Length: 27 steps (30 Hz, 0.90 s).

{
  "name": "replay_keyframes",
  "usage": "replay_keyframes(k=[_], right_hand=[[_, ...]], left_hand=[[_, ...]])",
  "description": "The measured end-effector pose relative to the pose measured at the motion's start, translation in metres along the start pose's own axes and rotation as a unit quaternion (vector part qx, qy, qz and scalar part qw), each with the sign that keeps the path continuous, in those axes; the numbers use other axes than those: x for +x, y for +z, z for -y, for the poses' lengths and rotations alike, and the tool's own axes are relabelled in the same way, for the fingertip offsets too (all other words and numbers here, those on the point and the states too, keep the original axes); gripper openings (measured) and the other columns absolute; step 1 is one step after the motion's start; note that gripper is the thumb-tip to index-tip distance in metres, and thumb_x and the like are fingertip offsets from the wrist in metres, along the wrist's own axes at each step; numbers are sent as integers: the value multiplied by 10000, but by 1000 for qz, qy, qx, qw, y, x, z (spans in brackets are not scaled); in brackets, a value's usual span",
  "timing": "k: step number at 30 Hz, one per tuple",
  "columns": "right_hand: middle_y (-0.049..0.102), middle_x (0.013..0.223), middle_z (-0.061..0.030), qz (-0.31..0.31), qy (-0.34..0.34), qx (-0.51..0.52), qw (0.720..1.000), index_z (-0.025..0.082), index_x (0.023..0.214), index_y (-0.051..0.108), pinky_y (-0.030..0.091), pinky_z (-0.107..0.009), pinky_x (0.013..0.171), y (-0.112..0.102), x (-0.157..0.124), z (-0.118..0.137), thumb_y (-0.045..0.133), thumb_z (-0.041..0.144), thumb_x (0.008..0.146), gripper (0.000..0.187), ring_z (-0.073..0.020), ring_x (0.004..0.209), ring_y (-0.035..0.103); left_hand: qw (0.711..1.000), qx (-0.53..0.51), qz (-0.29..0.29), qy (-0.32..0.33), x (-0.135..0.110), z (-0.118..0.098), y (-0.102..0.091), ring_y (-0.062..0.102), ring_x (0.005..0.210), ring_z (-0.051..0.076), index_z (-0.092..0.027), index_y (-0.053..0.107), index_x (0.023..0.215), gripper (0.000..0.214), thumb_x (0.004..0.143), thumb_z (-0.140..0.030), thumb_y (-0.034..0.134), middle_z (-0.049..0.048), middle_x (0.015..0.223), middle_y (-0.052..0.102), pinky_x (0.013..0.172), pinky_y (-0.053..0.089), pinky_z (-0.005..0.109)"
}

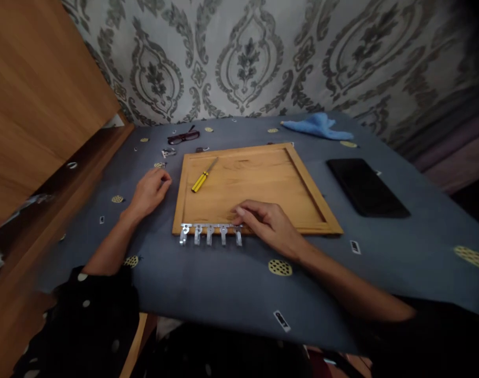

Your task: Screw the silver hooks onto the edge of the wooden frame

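A wooden panel with a raised rim [239, 178] lies on the cloth-covered table. Along its near left edge sits a metal rail with several hooks [210, 233], the hooks hanging over the rim. My right hand [268, 223] is over the panel at the rail's right end, thumb and fingertips together; whatever they pinch is too small to make out. To the left of the panel, my left hand [149, 190] rests on the table with its fingers curled closed, their contents hidden. A yellow-handled screwdriver [202, 180] lies on the panel's left part.
Behind my left hand are a small clear packet [169, 153] and dark-framed glasses [183, 137]. A blue cloth [318, 127] lies at the back right. The black phone or tablet [367, 187] is right of the panel. Wooden furniture [46, 105] borders the left side.
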State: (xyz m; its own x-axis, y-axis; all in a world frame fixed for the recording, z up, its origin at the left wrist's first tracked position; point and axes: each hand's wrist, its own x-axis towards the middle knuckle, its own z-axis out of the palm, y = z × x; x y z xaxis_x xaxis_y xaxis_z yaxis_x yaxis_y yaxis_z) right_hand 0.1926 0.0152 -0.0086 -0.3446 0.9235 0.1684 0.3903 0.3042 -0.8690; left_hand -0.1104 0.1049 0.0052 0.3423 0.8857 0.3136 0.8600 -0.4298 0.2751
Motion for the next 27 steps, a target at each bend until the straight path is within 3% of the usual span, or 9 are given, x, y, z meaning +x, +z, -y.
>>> replay_keyframes(k=[4,7,10,13,17,27], right_hand=[[747,769,-54,-4,-1,12,1000,176,831,646,500,-295,699,-1,0,-3,421,434,964,368,-178,754,705],[741,753,-50,-9,-18,16,1000,171,822,645,489,-297,705,-2,0,-5,398,447,979,402,-174,733,698],[727,741,-56,-15,-29,20,999,166,779,636,481,-305,720,-3,0,-4,368,494,988,472,-177,726,688],[714,761,-57,-11,-40,31,999,160,785,639,473,-304,738,-4,1,-3,351,531,991,513,-169,739,671],[683,748,-55,-13,-47,36,998,155,778,631,452,-304,727,-5,1,-2,347,556,987,535,-161,720,630],[689,806,-36,-33,-37,24,998,148,947,637,411,-271,708,-6,0,-3,391,425,1002,374,-149,749,622]], left_hand=[[993,-82,49,65,0,-34,-11,575,853,171,-174,567,910,211,943,-344,448,51,926,612,768,467,296],[975,-134,130,123,0,-68,-14,595,857,155,-187,595,906,261,951,-406,460,24,907,639,769,464,264],[933,-195,255,164,2,-99,-12,581,790,132,-174,591,909,248,953,-395,486,12,861,627,734,446,242],[901,-215,323,193,5,-119,-6,554,737,109,-171,568,886,174,959,-301,476,-3,819,602,688,421,222],[891,-224,329,217,9,-128,1,565,777,108,-172,561,891,121,951,-238,479,-1,857,618,727,430,226],[889,-176,370,204,14,-131,4,606,862,127,-157,616,974,153,950,-263,508,21,939,655,780,452,245]])
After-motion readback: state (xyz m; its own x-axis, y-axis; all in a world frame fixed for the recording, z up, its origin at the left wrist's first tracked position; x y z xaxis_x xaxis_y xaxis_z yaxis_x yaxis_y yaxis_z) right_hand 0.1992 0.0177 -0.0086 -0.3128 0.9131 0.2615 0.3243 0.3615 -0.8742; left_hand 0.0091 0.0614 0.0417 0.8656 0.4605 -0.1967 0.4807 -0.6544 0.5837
